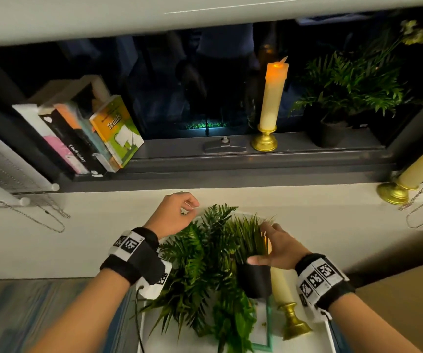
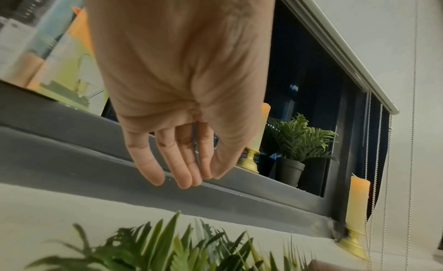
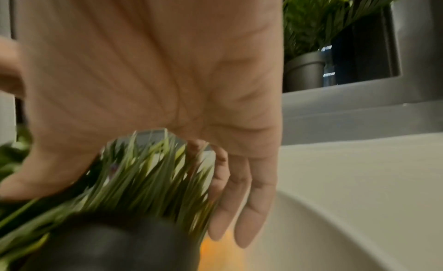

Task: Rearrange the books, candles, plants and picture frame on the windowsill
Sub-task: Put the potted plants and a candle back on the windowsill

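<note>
A small grass plant (image 1: 248,238) in a black pot (image 1: 255,280) stands on a white tray (image 1: 144,327) below the windowsill (image 1: 230,161). My right hand (image 1: 261,244) is spread over the grass, thumb on one side and straight fingers (image 3: 242,208) on the other, not closed. My left hand (image 1: 179,212) hovers over a fern (image 1: 195,263) with loose fingers (image 2: 182,161), holding nothing. A candle (image 1: 281,284) in a gold holder and a teal picture frame (image 1: 266,345) also lie on the tray. Books (image 1: 83,138), a lit candle (image 1: 272,98) and potted plants (image 1: 345,93) stand on the sill.
Another candle (image 1: 419,171) in a gold holder stands at the sill's right end. Blind chains (image 1: 39,212) hang at the left and right. A window handle (image 1: 224,146) sits between books and candle. The sill's middle stretch is bare.
</note>
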